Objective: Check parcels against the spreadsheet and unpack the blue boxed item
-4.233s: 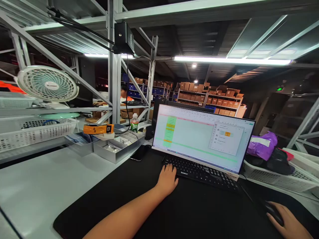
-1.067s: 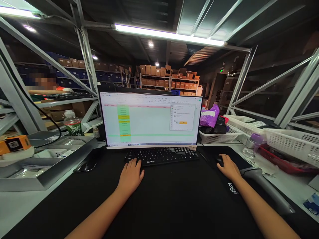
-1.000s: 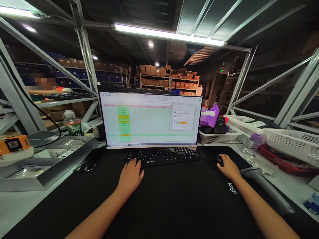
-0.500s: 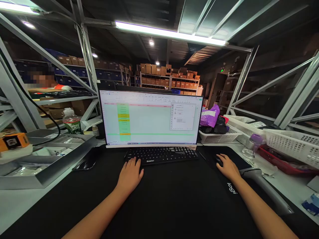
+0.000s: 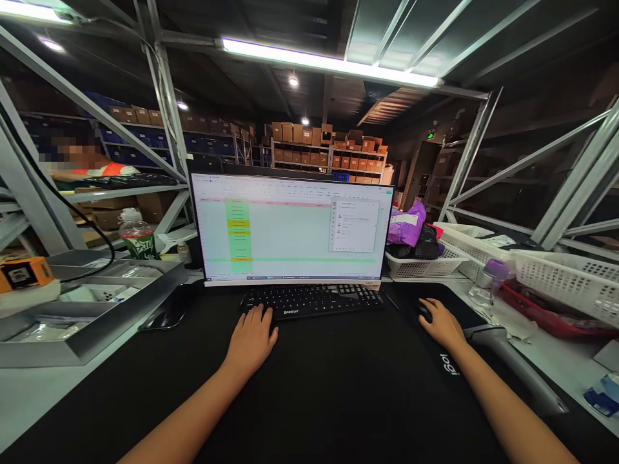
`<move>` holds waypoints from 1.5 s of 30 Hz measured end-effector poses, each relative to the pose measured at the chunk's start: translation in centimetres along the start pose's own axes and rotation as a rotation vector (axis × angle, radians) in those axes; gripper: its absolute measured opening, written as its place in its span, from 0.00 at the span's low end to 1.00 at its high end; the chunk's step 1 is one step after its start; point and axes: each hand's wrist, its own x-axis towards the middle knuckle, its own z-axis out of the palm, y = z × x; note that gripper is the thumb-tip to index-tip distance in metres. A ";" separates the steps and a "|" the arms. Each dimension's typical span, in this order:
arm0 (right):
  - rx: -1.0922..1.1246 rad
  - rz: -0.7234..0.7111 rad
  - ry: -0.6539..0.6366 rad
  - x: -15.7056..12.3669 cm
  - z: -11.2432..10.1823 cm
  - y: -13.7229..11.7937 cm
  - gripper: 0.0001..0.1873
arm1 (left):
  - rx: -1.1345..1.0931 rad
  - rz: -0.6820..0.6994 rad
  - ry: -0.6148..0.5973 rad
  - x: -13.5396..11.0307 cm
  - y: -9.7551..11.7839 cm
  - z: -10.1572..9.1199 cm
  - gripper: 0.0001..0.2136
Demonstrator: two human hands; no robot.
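While a wide matte black desk mat (image 5: 333, 393) is spread over most of the work surface, a full-size black plastic keyboard (image 5: 314, 300) is set on it, tucked just below a thin-framed flat monitor (image 5: 294, 233) with a green-striped spreadsheet on screen. The keyboard's lower left edge is covered by the left hand (image 5: 252, 338), laid flat with fingers a bit fanned and nothing gripped; whether any key is being pressed can't be told. Over on the mat's right side, a small rounded black mouse (image 5: 424, 314) is held under the curved fingers of the right hand (image 5: 441, 323) and mostly hidden. A grey curved plastic handle (image 5: 528, 372) is seen near the right forearm. A crinkly purple plastic parcel (image 5: 409, 225) is piled in a white perforated plastic basket (image 5: 425, 267), and a shallow silver-grey divided box (image 5: 91, 332) is parked left of the mat. Compared with about four seconds ago, the view has been swung rightward, so the mouse is shown well away from the bottom corner. Also, the yellow block seen a second ago in the small pale pop-up window (image 5: 355, 225) has been swapped for plain lines.
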 end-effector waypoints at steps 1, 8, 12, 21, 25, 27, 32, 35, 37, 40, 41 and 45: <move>-0.010 0.008 -0.015 0.0 -0.1 -0.1 0.27 | 0.005 0.001 -0.004 0.0 0.0 0.0 0.22; -0.015 0.039 -0.016 -0.2 -0.6 -0.5 0.30 | 0.029 0.006 -0.010 0.1 0.0 -0.2 0.22; 0.009 0.022 0.004 -0.1 -0.1 -0.1 0.26 | 0.036 0.003 -0.021 0.1 0.0 -0.3 0.22; 0.000 -0.010 0.017 0.0 0.3 0.3 0.27 | 0.024 0.000 -0.002 0.1 0.0 -0.1 0.22; -0.001 -0.008 0.022 0.0 0.4 0.3 0.28 | 0.028 0.005 -0.010 0.1 0.0 -0.2 0.22; 0.006 0.000 0.032 0.0 0.5 0.4 0.29 | 0.039 0.008 -0.016 0.1 0.0 -0.2 0.22; 0.048 -0.013 0.048 -0.1 0.5 0.4 0.26 | 0.048 0.007 -0.023 0.1 0.0 -0.2 0.23; 0.054 -0.023 0.056 0.0 0.7 0.5 0.26 | 0.036 0.007 -0.021 0.1 0.0 -0.2 0.23; 0.041 -0.023 0.053 0.0 0.8 0.7 0.27 | 0.027 0.006 -0.017 0.1 0.0 -0.2 0.23; 0.038 -0.025 0.057 0.1 1.0 0.8 0.26 | 0.004 -0.003 -0.005 0.0 0.0 -0.2 0.23; 0.046 -0.028 0.061 0.1 1.1 0.8 0.25 | -0.003 -0.003 -0.002 0.0 0.0 -0.2 0.23; 0.078 -0.015 0.073 0.1 1.2 0.8 0.24 | 0.000 0.002 -0.007 0.0 0.0 -0.1 0.23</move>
